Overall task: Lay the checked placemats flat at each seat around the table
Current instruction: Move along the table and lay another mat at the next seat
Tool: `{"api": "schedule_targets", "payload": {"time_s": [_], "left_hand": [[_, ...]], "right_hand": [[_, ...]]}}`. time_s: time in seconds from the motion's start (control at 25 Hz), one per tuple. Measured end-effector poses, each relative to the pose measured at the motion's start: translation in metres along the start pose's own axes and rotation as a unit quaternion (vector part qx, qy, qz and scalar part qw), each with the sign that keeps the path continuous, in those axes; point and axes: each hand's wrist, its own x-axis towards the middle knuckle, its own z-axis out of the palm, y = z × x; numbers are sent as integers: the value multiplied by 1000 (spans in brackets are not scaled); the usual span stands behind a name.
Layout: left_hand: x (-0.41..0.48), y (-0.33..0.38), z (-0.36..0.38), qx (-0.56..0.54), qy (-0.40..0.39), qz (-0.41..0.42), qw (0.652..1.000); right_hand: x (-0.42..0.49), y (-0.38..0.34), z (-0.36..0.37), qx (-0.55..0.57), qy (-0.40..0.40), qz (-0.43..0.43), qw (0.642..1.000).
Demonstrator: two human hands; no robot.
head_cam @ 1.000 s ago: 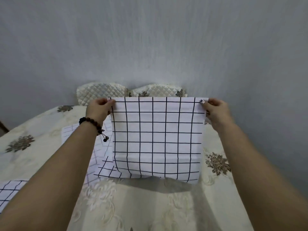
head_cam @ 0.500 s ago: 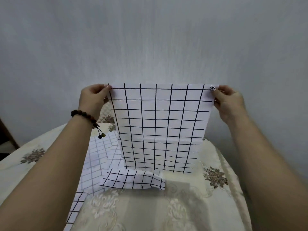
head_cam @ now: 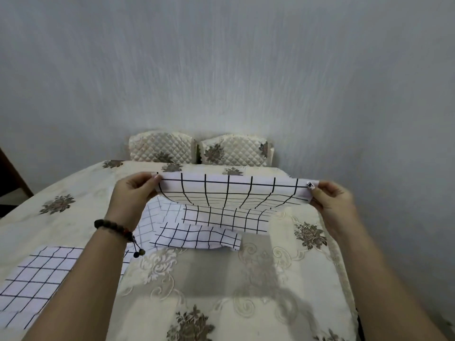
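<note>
The left hand (head_cam: 133,193) and right hand (head_cam: 332,203) each pinched a corner of the checked placemat (head_cam: 229,193), which sagged over the floral-clothed table (head_cam: 221,291). Two quilted chair backs (head_cam: 161,150) stood against the grey wall (head_cam: 221,70).

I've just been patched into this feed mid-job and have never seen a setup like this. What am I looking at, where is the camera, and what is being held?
There is no machine here. These are a person's two bare hands, filmed by one wide-angle camera worn on the head, looking forward and down. The left hand and the right hand each pinch a top corner of a white cloth placemat with a black grid, which sags between them over the table's cream floral tablecloth. Below it lies a crumpled checked placemat, and a flat checked placemat lies at the near left. Two quilted cream chair backs stand at the far edge, against a grey wall.
</note>
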Motion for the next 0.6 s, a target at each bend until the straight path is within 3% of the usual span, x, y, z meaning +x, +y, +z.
{"api": "schedule_targets", "payload": {"time_s": [0.6], "left_hand": [[-113,-60,-34,45,50,-68,995]], "right_hand": [[-110,57,-48,-18,-4,74,997]]}}
